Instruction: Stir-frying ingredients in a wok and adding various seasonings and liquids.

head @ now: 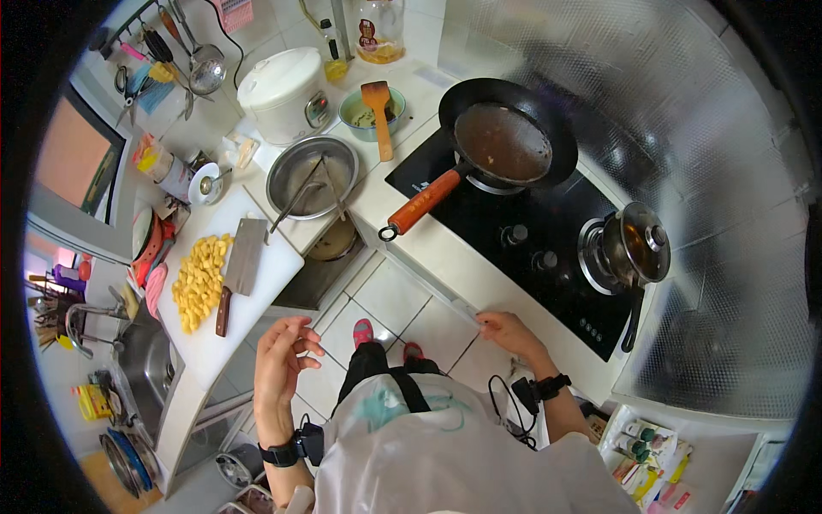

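My left hand point(284, 354) is held in the air beside the cutting board, its fingers apart and holding nothing. At the front edge of the stove counter point(427, 273) is my right hand point(509, 333), its fingers bent; whether they grip the edge is unclear. Diced yellow pieces, perhaps potato point(200, 279), lie heaped on the white cutting board point(209, 360), with a cleaver point(245, 258) flat alongside. A black wok point(504, 141) with an orange-red wooden handle rests on the left burner of the black gas hob point(475, 225). It looks wet and brown inside.
A lidded pot point(632, 241) stands on the right burner. Between board and hob sit a steel bowl with tongs point(313, 180), a white rice cooker point(282, 96) and a green bowl point(363, 132) with a wooden spatula point(379, 119). The sink point(144, 360) lies left.
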`<state>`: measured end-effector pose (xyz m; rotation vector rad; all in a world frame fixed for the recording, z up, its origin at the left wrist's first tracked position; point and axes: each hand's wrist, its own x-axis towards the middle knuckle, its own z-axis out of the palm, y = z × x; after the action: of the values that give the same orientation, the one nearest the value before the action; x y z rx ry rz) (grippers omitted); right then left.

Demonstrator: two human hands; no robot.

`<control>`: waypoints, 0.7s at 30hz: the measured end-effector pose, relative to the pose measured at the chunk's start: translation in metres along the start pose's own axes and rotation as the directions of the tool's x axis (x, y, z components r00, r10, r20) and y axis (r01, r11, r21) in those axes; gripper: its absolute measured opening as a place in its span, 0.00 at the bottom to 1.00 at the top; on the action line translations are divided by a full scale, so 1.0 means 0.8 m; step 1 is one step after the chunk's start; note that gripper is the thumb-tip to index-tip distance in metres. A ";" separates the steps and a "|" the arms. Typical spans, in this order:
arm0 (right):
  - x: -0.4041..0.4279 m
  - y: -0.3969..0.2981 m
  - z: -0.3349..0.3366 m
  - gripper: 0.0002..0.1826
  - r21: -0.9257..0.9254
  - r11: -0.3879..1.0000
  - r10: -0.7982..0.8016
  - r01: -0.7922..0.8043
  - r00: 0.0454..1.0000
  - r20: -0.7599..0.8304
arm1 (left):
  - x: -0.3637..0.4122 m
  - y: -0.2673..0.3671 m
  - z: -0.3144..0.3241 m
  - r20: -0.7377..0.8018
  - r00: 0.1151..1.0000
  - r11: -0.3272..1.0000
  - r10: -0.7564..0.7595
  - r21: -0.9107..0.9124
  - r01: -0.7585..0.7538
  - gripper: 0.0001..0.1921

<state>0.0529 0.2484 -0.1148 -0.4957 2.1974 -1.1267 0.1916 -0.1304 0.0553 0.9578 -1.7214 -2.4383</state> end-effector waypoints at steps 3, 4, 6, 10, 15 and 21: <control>-0.008 -0.012 -0.005 0.14 0.000 0.999 0.038 -0.038 0.999 -0.003 | 0.000 -0.005 0.000 0.036 0.999 1.000 0.021 -0.012 -0.021 0.14; -0.010 -0.010 -0.006 0.15 0.033 0.996 0.085 -0.084 0.996 -0.002 | 0.000 -0.005 0.001 0.040 0.999 1.000 0.022 -0.015 -0.021 0.14; -0.012 -0.004 -0.006 0.16 0.066 0.989 0.132 -0.132 0.991 -0.002 | 0.000 -0.006 0.003 0.047 0.999 1.000 0.022 -0.017 -0.022 0.14; -0.014 0.006 -0.002 0.14 0.076 0.995 0.070 -0.070 0.998 -0.004 | -0.001 -0.009 0.002 0.040 0.999 1.000 0.013 -0.013 -0.012 0.14; -0.012 -0.009 -0.016 0.12 -0.060 0.997 0.039 -0.039 0.999 -0.004 | -0.004 -0.013 -0.002 0.033 0.999 1.000 0.005 -0.018 -0.004 0.14; 0.000 -0.016 -0.041 0.13 -0.010 1.000 0.015 -0.017 0.987 -0.162 | -0.014 -0.025 -0.022 -0.013 1.000 0.999 -0.010 -0.031 0.010 0.14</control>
<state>0.0319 0.2609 -0.0898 -0.4030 2.3440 -1.1836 0.2157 -0.1334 0.0403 0.9797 -1.6731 -2.4513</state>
